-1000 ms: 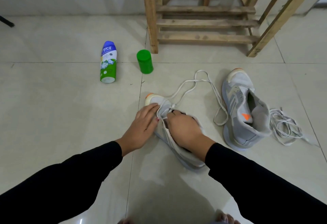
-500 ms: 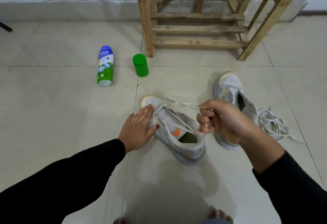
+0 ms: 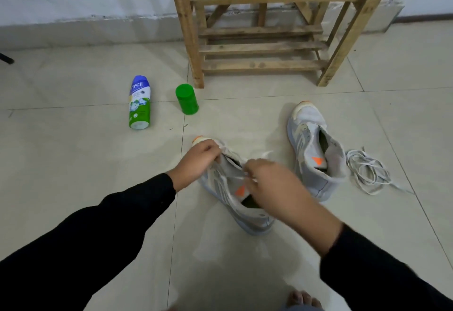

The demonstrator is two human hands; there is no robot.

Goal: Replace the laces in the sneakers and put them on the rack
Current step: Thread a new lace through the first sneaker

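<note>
We saw two grey sneakers with orange toe tips on the floor (image 3: pixel 73 163). The near sneaker (image 3: pixel 220 189) pointed away and left, its tongue lifted, a white lace (image 3: pixel 236 177) across it. The far sneaker (image 3: pixel 315 148) stood upright, a loose lace (image 3: pixel 367 173) tangled beside its heel. The wooden rack (image 3: pixel 259 48) stood beyond.

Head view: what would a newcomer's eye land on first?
Both hands at centre on the near sneaker: the left hand grips its toe end, the right hand, blurred, seems to pinch a lace. Right of it stands the second sneaker, unlaced, a loose lace pile beside it. Behind, the wooden rack; a bottle and green cap sit left of it.
</note>
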